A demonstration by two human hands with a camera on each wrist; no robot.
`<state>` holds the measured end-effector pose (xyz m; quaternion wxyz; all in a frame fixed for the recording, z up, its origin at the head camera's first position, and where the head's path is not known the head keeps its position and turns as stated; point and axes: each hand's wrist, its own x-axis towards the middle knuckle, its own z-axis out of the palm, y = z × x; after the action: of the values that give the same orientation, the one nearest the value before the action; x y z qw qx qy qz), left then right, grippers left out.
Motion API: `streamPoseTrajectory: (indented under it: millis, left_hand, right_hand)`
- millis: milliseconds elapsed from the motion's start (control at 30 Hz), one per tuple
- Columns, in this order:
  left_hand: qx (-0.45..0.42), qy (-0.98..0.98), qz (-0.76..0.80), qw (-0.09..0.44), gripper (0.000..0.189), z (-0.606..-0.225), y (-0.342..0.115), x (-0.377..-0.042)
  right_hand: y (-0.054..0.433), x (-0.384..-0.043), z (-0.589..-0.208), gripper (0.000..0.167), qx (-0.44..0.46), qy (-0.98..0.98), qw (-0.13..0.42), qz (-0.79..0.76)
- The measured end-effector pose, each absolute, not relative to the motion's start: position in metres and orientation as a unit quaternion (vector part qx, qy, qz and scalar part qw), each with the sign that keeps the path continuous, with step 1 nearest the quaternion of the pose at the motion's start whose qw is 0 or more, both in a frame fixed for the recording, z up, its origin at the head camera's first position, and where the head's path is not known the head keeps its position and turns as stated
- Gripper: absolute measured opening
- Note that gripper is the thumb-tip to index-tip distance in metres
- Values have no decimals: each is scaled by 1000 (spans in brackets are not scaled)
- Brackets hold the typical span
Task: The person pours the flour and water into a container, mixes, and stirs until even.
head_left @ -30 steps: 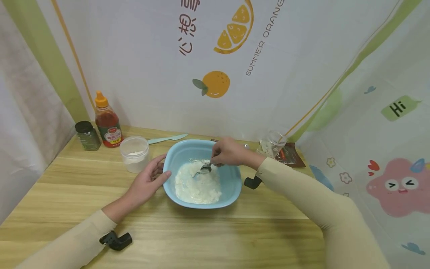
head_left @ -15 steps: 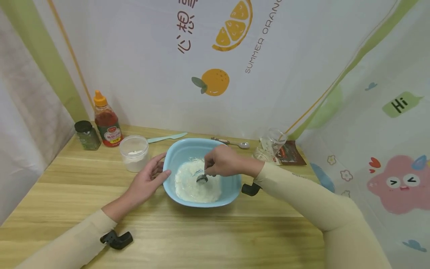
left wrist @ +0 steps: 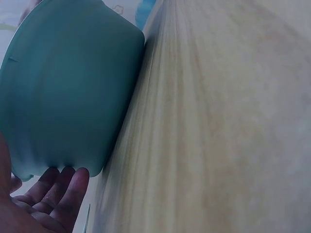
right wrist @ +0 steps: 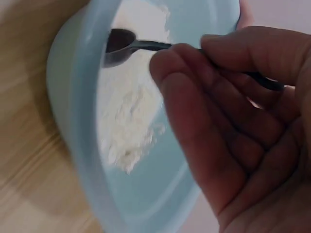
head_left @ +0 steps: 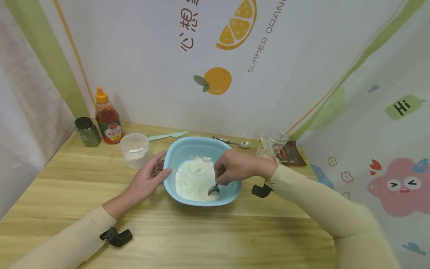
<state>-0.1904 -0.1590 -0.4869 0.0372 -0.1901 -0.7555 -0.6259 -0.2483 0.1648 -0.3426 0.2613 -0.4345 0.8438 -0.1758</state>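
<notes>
A light blue bowl (head_left: pixel 188 144) stands on the wooden table, with white flour (head_left: pixel 193 179) and a wet patch spread over its bottom. With the thumb at the rim and fingertips against the outer wall, my left hand (head_left: pixel 149 179) holds the bowl's left side; in the left wrist view the fingers (left wrist: pixel 70 196) touch that wall. My right hand (head_left: pixel 236 166) reaches over the right side and pinches a small dark spoon (head_left: pixel 213 190) by its handle. The spoon's bowl (right wrist: pixel 120 43) dips to the flour near the front right wall.
Left of the bowl are an open tub of white powder (head_left: pixel 135 151), a red sauce bottle (head_left: pixel 109 123) and a dark-lidded jar (head_left: pixel 88 132). Behind it lie a pale green knife (head_left: pixel 168 136) and another spoon (head_left: pixel 231 142). A clear cup (head_left: pixel 277 140) and brown packet (head_left: pixel 291 154) sit back right.
The spoon in my right hand has moved from the middle of the bowl toward its front right. My left hand stays on the rim. The bowl has hardly moved.
</notes>
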Motion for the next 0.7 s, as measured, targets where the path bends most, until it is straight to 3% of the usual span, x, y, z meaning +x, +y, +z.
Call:
streamPoseTrajectory:
  millis: [300, 533, 700]
  left_hand:
    - [-194, -754, -626, 37, 61, -491, -158, -191]
    - [-190, -758, -623, 36, 61, -488, -158, -190]
    - [-187, -762, -619, 41, 61, -488, -159, -189]
  right_hand:
    - [161, -258, -347, 14, -415, 858, 231, -192]
    - [168, -253, -346, 14, -428, 827, 296, -213]
    - [156, -254, -351, 12, -436, 822, 292, -223]
